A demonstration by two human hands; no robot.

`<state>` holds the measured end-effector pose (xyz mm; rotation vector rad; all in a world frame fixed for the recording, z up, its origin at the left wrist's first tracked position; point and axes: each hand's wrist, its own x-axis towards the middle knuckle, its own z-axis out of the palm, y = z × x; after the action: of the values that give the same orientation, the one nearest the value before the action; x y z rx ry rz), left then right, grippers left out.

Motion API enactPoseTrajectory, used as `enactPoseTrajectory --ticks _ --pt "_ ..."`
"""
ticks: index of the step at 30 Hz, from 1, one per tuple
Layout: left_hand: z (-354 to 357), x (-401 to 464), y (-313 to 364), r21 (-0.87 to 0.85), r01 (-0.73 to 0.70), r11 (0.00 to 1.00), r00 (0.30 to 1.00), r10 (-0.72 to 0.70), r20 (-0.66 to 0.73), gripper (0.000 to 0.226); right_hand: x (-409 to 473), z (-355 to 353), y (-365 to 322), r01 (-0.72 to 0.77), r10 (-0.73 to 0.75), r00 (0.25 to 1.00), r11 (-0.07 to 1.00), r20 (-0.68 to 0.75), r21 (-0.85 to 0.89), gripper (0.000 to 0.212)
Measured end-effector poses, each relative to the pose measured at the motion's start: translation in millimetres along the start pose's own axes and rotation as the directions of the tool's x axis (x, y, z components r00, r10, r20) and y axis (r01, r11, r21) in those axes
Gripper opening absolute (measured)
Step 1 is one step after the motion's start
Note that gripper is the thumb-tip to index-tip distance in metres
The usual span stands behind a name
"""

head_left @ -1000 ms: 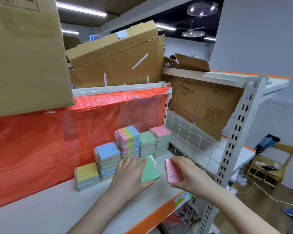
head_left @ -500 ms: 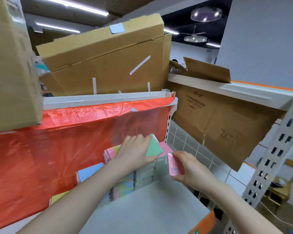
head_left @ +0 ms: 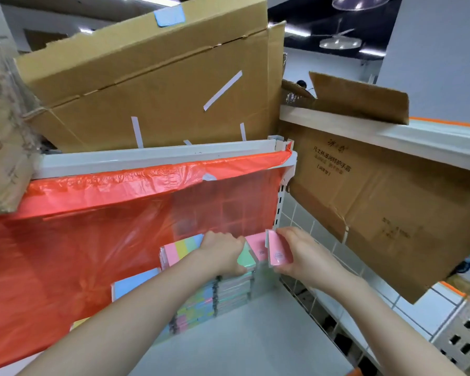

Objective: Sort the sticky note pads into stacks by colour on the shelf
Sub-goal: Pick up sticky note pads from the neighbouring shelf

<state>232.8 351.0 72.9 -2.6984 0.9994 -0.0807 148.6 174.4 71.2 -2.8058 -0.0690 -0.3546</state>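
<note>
— What's lying nearest to us?

— The pale grey shelf board (head_left: 255, 337), with both forearms reaching over it. The left hand (head_left: 223, 253) is curling its fingers over a mint-green square sticky note pad (head_left: 245, 257), holding it on top of the green stack (head_left: 234, 291).

— And the other hand?

— The right hand (head_left: 300, 255) is pinching a pink plastic-wrapped sticky note pad (head_left: 277, 252) upright between thumb and fingers, its small round label facing us, just beside the pink stack (head_left: 257, 246).

— Anything further back?

— A striped multicolour stack (head_left: 183, 249) and a blue stack (head_left: 133, 283) are sitting against the translucent red plastic sheet (head_left: 92, 240). Brown cardboard boxes (head_left: 160, 85) are leaning above.
</note>
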Motion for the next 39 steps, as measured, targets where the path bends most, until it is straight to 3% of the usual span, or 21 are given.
enactPoseTrajectory --ticks 7,21,33,39 --pt "-3 3 0 -0.028 -0.005 1.0 0.997 0.007 0.082 0.057 36 2 5 0.065 -0.05 0.98 0.995 0.19 -0.07 0.063" --pt "-2 6 -6 -0.079 0.001 0.997 0.997 0.005 0.076 0.066 82 13 3 0.071 -0.028 0.887 0.995 0.46 -0.076 0.082" --pt "2 1 -5 -0.058 -0.033 0.998 0.999 0.031 -0.037 0.051 70 19 3 0.091 -0.052 0.895 0.994 0.443 -0.066 0.084" --pt "-2 -14 0 0.035 -0.12 0.992 0.945 0.125 -0.301 0.033 51 18 0 0.094 -0.093 0.974 0.996 0.206 0.002 0.05"
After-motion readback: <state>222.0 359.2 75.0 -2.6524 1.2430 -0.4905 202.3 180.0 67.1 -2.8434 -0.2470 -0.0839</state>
